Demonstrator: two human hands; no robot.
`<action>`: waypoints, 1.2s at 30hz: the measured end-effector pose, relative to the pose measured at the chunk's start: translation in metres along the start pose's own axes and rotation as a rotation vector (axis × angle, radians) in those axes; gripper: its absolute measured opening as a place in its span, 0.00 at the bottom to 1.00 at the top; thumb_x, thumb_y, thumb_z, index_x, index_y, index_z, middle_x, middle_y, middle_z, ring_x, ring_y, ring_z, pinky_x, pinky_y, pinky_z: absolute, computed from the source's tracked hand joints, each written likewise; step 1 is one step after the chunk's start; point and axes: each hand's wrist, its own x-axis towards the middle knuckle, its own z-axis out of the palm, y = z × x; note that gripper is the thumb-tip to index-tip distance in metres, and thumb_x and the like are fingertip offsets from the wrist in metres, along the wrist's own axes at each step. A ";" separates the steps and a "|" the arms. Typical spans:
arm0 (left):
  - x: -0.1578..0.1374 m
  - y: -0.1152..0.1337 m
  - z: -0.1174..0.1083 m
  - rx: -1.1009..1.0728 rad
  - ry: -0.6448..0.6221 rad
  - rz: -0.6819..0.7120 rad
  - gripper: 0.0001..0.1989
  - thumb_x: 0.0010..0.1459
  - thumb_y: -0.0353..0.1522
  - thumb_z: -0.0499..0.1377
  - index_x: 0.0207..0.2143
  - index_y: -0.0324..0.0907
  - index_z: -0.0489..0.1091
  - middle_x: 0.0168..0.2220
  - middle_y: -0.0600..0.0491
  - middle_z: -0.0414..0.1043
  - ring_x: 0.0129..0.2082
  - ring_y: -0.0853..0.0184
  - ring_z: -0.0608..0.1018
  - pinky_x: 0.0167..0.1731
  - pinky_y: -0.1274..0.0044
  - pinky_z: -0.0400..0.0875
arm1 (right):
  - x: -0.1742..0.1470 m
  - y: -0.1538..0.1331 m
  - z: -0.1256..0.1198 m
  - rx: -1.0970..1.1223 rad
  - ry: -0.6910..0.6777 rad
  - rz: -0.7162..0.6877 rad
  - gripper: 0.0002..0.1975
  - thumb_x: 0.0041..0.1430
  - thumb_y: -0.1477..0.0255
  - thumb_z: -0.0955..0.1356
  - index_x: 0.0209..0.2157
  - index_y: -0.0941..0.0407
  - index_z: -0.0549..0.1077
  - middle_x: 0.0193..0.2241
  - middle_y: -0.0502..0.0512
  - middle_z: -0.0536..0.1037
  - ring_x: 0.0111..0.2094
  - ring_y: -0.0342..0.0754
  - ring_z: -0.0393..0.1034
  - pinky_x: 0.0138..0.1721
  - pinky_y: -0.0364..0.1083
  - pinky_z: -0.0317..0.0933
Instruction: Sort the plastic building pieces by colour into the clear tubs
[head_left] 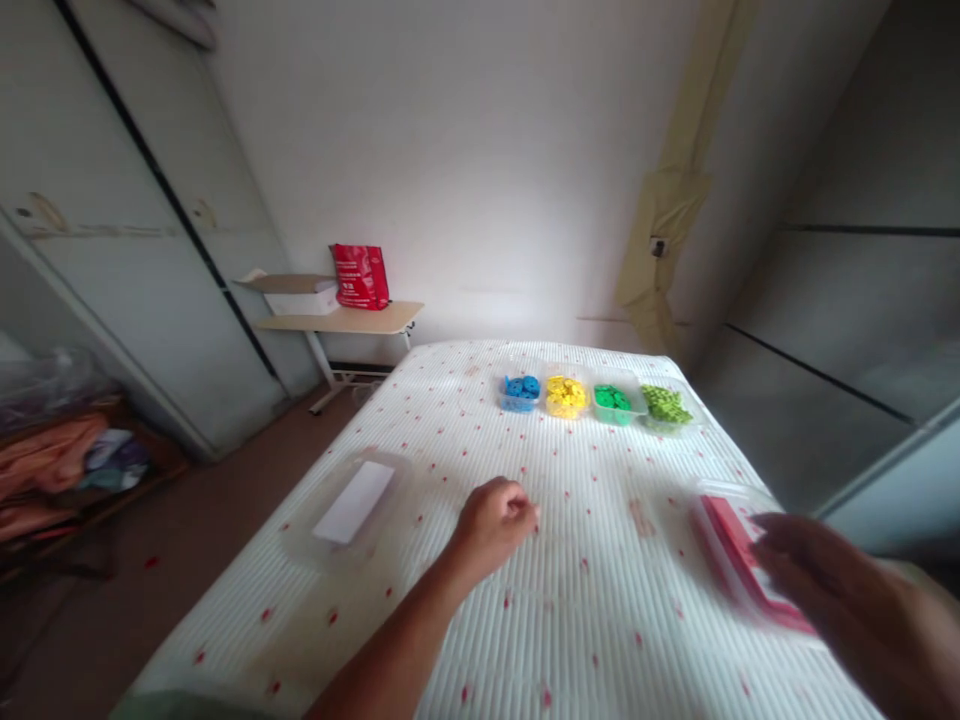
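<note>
My left hand (495,522) rests near the middle of the table, its fingers curled into a loose fist. Nothing shows between thumb and forefinger. My right hand (817,570), blurred by motion, is over the near edge of a clear plastic container (739,487) on the right. Red and white flat pieces (726,525) lie in that container. The blur hides whether the right fingers grip anything. To the left of my left hand lies a clear shallow tray or lid (405,480) with a white rectangular piece (356,502) in it.
Along the far side stand clear tubs of blue pieces (523,387), yellow pieces (566,393), green pieces (612,398) and light-green pieces (665,404). A spotted, ribbed cloth (450,440) covers the table. Behind, a small side table (349,318) holds a red bag (361,277) and a box (301,298).
</note>
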 end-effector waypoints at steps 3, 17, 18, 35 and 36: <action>-0.011 -0.029 -0.050 0.275 0.206 -0.052 0.10 0.52 0.35 0.51 0.26 0.41 0.69 0.30 0.53 0.69 0.31 0.69 0.71 0.34 0.77 0.64 | 0.015 -0.036 0.060 0.136 -0.246 -0.131 0.13 0.54 0.61 0.62 0.37 0.53 0.71 0.28 0.54 0.78 0.25 0.46 0.72 0.23 0.41 0.63; -0.073 -0.110 -0.120 0.709 0.170 -0.599 0.40 0.46 0.49 0.54 0.60 0.44 0.52 0.63 0.43 0.44 0.60 0.49 0.54 0.53 0.62 0.55 | 0.136 -0.106 0.225 -0.159 -0.332 -0.064 0.31 0.57 0.71 0.59 0.61 0.59 0.47 0.40 0.61 0.75 0.38 0.50 0.71 0.36 0.46 0.58; -0.073 -0.113 -0.120 0.699 0.156 -0.603 0.42 0.45 0.50 0.55 0.60 0.44 0.50 0.63 0.43 0.44 0.60 0.48 0.54 0.52 0.61 0.55 | 0.144 -0.108 0.230 -0.188 -0.339 -0.039 0.32 0.57 0.71 0.59 0.61 0.59 0.46 0.40 0.63 0.75 0.39 0.51 0.70 0.36 0.46 0.58; -0.069 -0.125 -0.126 0.626 0.196 -0.667 0.35 0.48 0.47 0.53 0.59 0.50 0.52 0.61 0.45 0.49 0.59 0.50 0.56 0.52 0.60 0.55 | 0.156 -0.121 0.238 -0.293 -0.365 -0.073 0.17 0.63 0.67 0.54 0.49 0.58 0.63 0.35 0.63 0.76 0.36 0.52 0.72 0.32 0.45 0.58; -0.069 -0.124 -0.126 0.615 0.203 -0.666 0.35 0.48 0.47 0.52 0.59 0.51 0.53 0.61 0.46 0.50 0.58 0.50 0.56 0.52 0.60 0.55 | 0.150 -0.121 0.236 -0.299 -0.365 -0.082 0.17 0.63 0.67 0.54 0.48 0.57 0.63 0.35 0.63 0.77 0.35 0.52 0.72 0.31 0.45 0.57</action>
